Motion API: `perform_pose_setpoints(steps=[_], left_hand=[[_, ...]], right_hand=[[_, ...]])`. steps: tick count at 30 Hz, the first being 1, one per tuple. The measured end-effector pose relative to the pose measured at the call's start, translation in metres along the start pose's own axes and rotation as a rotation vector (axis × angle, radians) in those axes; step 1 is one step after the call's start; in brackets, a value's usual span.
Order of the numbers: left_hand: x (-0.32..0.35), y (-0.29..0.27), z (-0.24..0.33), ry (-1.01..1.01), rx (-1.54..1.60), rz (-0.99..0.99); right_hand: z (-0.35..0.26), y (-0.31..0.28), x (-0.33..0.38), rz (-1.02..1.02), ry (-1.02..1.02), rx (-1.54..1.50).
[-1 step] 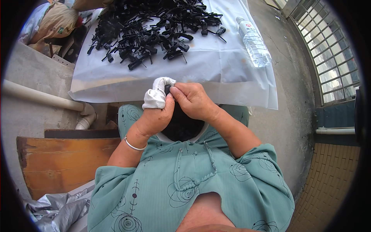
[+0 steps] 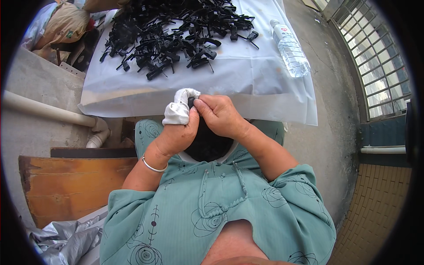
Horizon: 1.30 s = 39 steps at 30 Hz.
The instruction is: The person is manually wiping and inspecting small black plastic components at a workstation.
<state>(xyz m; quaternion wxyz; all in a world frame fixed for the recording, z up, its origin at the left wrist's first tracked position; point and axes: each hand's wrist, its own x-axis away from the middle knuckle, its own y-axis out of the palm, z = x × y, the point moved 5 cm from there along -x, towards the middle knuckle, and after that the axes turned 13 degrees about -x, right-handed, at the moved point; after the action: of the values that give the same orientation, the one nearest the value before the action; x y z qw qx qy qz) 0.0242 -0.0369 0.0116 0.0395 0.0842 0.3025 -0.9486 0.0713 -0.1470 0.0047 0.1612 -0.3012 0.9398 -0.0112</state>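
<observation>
My left hand (image 2: 179, 132) is closed, its fingers covered by a bunched white cloth (image 2: 176, 113) that looks like a partial glove. Between its thumb and fingers sits a small black plastic part (image 2: 191, 102), mostly hidden. My right hand (image 2: 222, 115) pinches at the same black part from the right, thumb against fingertips. Below both hands, between my knees, stands a round container with a pale rim (image 2: 229, 152) and a dark inside. Ahead on the table lies a heap of black plastic parts (image 2: 172, 37), many with thin stems.
White plastic sheeting (image 2: 247, 88) covers the table and hangs over its near edge. A clear water bottle (image 2: 291, 53) lies at the table's right. To the left are a pale pipe (image 2: 48, 108), an orange-brown board (image 2: 75, 185) and silvery sheeting (image 2: 70, 240). A barred window (image 2: 375, 53) is at right.
</observation>
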Motion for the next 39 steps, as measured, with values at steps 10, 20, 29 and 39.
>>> perform_pose_setpoints(steps=[10,20,29,39], left_hand=[[-0.010,-0.014,-0.018,0.245,-0.502,0.065],[-0.013,-0.006,-0.031,0.053,0.153,0.292],[-0.010,-0.023,0.003,0.163,-0.150,-0.089],[-0.012,-0.019,-0.015,-0.143,0.485,0.060]], right_hand=[[0.026,-0.038,-0.042,0.216,-0.073,0.775],[0.010,-0.029,-0.002,0.137,0.214,0.114],[0.014,-0.051,0.005,-0.165,0.380,-0.089],[-0.015,-0.024,0.013,-0.008,-0.108,-0.082]])
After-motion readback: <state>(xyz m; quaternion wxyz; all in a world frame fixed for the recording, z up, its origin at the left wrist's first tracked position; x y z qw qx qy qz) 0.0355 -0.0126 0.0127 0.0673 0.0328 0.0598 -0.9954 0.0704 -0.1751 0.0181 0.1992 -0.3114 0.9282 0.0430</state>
